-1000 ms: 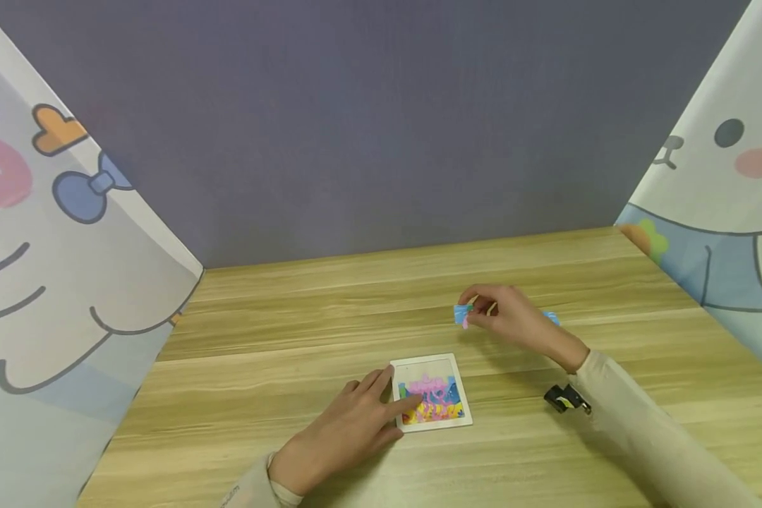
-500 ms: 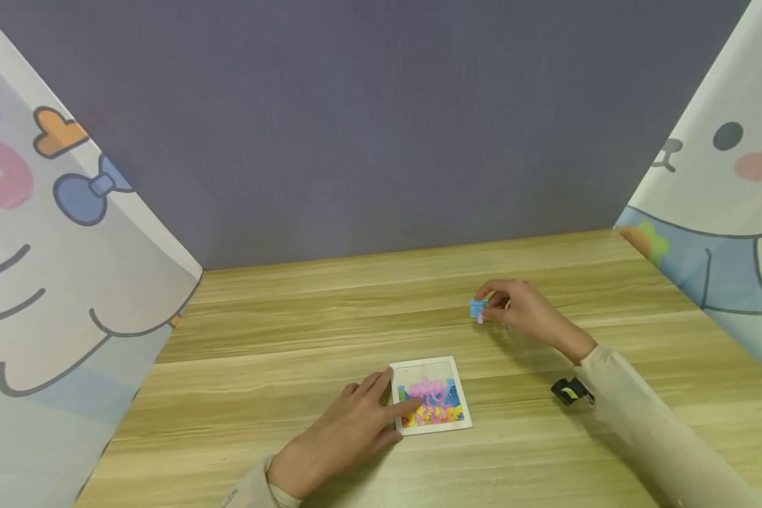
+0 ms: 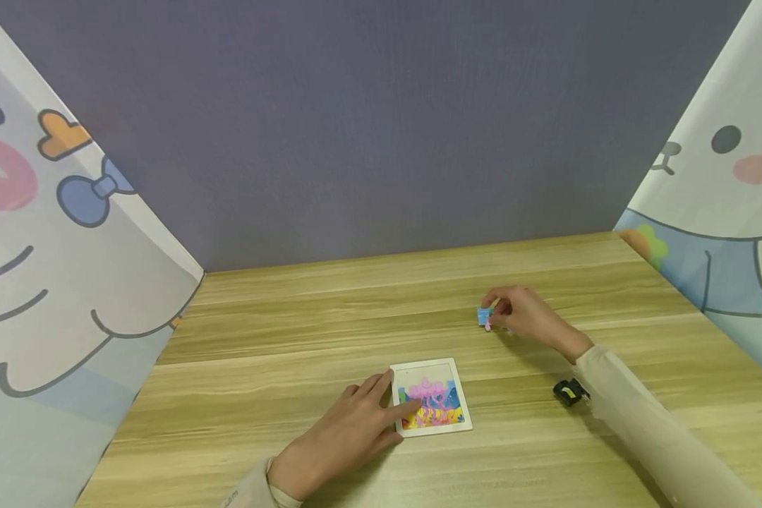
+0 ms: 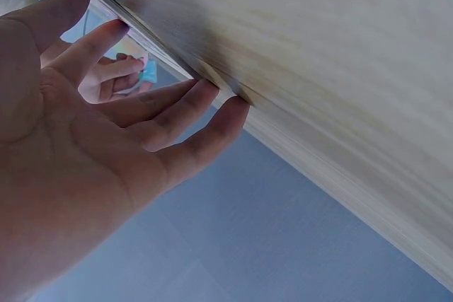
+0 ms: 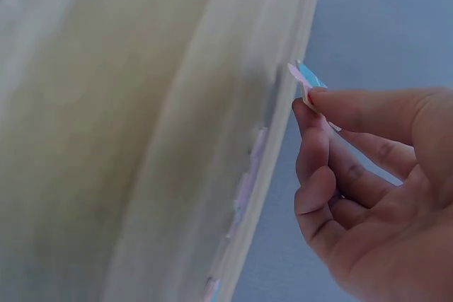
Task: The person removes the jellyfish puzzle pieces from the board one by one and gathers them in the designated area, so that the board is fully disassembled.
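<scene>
One jigsaw piece, pinched by the right hand, is moving away from the unfinished puzzle the outstretched left hand is touching.

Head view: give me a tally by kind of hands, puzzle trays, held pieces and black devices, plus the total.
Hands (left hand, right hand): 2
Puzzle tray: 1
Held piece: 1
Black device: 1
Total: 5
</scene>
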Demonstrator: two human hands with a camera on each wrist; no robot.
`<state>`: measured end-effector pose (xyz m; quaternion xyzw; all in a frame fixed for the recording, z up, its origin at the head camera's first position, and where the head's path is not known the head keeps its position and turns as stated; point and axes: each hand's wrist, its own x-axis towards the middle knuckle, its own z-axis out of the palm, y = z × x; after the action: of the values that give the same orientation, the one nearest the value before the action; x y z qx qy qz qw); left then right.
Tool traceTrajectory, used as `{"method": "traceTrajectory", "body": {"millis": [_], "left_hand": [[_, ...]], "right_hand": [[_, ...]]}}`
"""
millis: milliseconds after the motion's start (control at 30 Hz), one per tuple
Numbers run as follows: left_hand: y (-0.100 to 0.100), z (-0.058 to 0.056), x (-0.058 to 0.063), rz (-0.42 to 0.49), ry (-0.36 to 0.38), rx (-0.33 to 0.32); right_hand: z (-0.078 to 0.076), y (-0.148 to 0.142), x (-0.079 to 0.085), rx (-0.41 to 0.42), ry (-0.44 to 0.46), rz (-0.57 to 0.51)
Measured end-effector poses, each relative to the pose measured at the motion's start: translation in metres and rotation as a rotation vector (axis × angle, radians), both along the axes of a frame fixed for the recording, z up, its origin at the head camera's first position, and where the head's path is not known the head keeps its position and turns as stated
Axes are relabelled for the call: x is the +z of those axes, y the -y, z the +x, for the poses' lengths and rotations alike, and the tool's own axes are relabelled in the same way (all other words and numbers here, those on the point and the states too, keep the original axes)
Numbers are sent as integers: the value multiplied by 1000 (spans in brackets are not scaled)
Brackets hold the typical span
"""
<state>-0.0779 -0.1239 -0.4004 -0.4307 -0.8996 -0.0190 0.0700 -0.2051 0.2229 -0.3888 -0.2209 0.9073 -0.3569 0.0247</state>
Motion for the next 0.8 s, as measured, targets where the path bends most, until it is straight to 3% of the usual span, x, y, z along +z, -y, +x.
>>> {"method": "traceTrajectory", "body": {"millis": [267, 567, 800], "left_hand": [[1, 1, 1, 6, 17, 4], [0, 1, 0, -1, 61, 21], [0, 1, 1, -6, 84, 30]], "right_hand": [[-1, -1, -5, 11, 25, 33], [2, 3, -4, 13, -44, 120], [4, 5, -5, -17, -6, 145]]}}
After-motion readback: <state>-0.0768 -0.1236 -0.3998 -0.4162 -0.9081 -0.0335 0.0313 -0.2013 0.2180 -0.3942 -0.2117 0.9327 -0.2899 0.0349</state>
